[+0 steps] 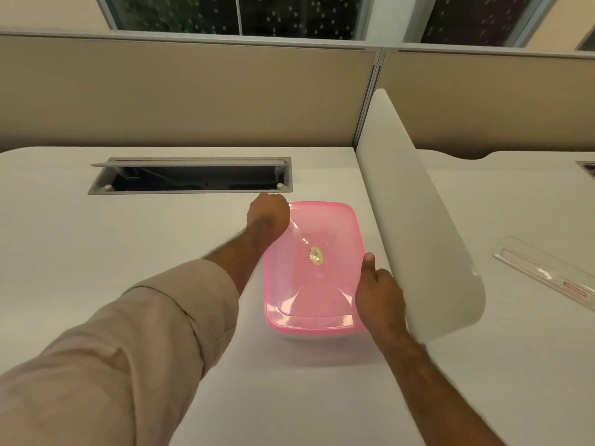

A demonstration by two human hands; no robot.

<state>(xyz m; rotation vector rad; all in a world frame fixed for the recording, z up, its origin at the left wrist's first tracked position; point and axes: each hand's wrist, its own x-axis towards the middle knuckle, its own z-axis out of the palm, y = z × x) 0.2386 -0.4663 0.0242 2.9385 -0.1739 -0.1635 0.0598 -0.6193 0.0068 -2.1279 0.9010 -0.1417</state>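
Pink-lidded container [314,268] sits on table [128,239] between your two hands, lid on. Your left hand [269,212] at far left corner, fingers curled over lid rim, gripping it. Your right hand [380,296] clasps right side near front, thumb flat on lid edge, fingers hidden down wall. Gold sticker [315,255] on lid between hands. White divider [418,220] just right of right hand. Cable hatch [193,180] open, just beyond left hand.
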